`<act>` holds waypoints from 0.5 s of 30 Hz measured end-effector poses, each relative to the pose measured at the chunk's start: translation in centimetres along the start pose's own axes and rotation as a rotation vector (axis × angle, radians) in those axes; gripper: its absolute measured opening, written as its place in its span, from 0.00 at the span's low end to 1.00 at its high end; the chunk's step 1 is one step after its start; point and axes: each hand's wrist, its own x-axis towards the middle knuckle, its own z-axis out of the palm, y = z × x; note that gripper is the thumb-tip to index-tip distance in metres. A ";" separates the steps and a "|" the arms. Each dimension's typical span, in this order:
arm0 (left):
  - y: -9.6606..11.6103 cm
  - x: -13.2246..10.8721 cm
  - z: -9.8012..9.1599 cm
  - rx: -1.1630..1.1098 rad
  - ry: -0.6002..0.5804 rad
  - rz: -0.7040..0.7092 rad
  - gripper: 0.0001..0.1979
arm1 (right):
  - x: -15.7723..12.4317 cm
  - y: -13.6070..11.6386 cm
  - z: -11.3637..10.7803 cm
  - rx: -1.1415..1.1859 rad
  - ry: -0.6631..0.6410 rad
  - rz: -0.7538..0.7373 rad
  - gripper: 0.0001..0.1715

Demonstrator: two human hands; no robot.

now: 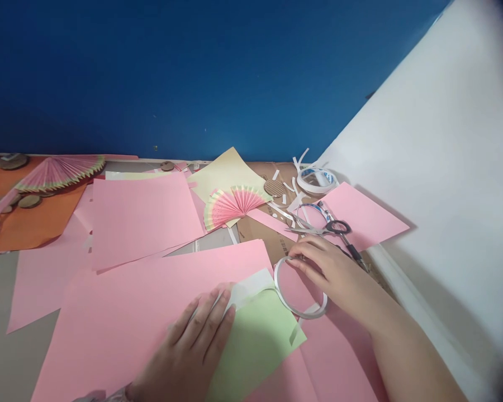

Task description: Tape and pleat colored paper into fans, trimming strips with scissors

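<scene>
My left hand (195, 338) lies flat, fingers stretched out, over the edge of a light green sheet (260, 340) and a whitish strip (251, 287) beside it. With fingers and thumb, my right hand (318, 259) pinches the upper rim of a white roll of tape (300, 316). The roll is tilted, and a length of its tape runs left toward the strip. Beneath the green sheet spreads large pink paper (151, 318). Scissors (339, 226) with dark handles lie just beyond my right hand, with a pen-like black and silver tool (352, 251) beside them.
A pink-and-yellow pleated fan (238, 204) rests on a yellow sheet (226, 167) and cardboard (255, 231). Another fan (61, 176) lies far left on orange paper (46, 223). More tape rolls (316, 181) and white scraps sit near the white wall (452, 123). A blue wall (193, 78) bounds the back.
</scene>
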 end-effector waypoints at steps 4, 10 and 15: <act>0.0 0.1 -0.3 -0.007 -0.057 0.014 0.24 | -0.1 -0.2 -0.2 -0.006 -0.003 -0.014 0.12; -0.1 0.0 -0.5 -0.003 -0.065 0.027 0.25 | -0.5 0.0 -0.5 -0.014 -0.012 -0.016 0.13; -0.2 0.0 -1.0 -0.006 -0.169 0.027 0.26 | -0.6 0.4 -0.2 -0.074 0.021 -0.015 0.15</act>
